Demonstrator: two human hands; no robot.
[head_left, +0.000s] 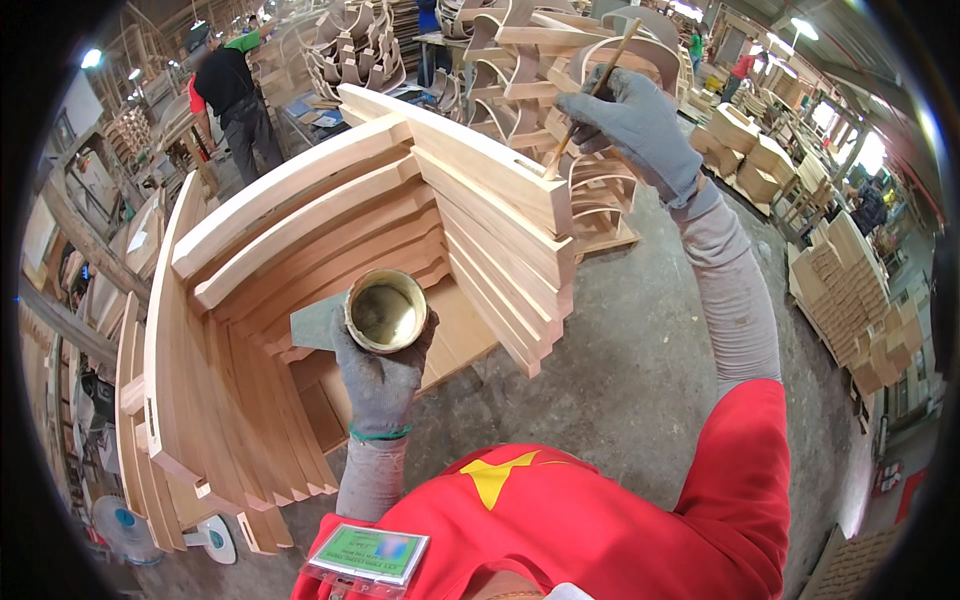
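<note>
My left hand [378,388], in a grey glove, is closed around a round tin [353,318] with a pale substance inside. A flat grey-green piece [314,324] shows beside the tin; whether my fingers touch it is hidden. Higher up on the right, my gloved right hand [642,122] grips a thin wooden stick [629,42]. The stick slants down, and its lower tip is at the end of a pale wooden frame part [480,150], near a narrow slot [529,165] in its top edge. Several similar frame parts are stacked together beneath, forming a U shape around my left hand.
Curved wooden parts [500,85] are piled behind the stack. Pallets of wooden pieces [845,295] stand along the right. A person in dark clothes [235,85] is at the far left. Concrete floor [640,340] lies to the right, and a round clear-and-blue object [125,525] sits lower left.
</note>
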